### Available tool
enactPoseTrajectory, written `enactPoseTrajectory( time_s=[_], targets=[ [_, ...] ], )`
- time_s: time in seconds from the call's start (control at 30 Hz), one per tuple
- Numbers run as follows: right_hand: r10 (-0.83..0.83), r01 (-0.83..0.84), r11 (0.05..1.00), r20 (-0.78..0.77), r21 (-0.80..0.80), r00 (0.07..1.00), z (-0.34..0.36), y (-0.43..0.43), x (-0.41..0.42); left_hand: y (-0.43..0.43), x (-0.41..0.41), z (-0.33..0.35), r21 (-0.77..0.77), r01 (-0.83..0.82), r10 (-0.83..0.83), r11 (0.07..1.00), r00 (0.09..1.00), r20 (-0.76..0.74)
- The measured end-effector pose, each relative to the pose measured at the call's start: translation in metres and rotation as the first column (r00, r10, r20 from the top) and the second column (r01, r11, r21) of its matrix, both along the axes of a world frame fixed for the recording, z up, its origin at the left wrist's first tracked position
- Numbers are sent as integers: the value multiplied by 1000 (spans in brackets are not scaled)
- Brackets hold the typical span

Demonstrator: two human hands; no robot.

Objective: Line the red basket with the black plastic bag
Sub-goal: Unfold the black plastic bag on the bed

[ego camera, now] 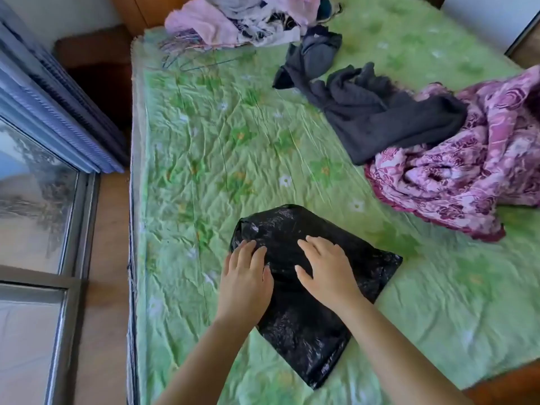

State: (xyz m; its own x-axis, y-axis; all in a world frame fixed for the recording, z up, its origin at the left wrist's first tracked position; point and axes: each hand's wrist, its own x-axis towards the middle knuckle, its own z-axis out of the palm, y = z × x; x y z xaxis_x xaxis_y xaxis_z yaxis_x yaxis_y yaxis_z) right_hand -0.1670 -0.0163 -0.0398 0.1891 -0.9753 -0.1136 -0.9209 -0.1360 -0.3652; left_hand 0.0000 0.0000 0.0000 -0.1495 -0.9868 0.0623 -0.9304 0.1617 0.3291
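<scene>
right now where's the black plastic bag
In the head view the black plastic bag lies flat on the green bedsheet near the bed's near edge, under the left hand and right hand.

Head-worn view, close, steeply down over the bed (222, 147)

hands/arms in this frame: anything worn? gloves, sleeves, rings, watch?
Nothing worn that the head view shows. The left hand and the right hand are bare, with no gloves, and no rings or wristbands are visible. Both forearms are uncovered from the wrist down to the bottom edge of the picture, so no sleeve shows. Nails look short and plain, though motion blur limits finer detail.
</scene>
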Motion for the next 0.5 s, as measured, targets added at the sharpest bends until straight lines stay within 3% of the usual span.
enactPoseTrajectory(
  time_s=[0.5],
  targets=[
    [63, -64, 997, 35, 30, 997, -58, -108, 23, -55, 31, -48, 94, 5, -7, 996, 1000, 22]
  ],
)
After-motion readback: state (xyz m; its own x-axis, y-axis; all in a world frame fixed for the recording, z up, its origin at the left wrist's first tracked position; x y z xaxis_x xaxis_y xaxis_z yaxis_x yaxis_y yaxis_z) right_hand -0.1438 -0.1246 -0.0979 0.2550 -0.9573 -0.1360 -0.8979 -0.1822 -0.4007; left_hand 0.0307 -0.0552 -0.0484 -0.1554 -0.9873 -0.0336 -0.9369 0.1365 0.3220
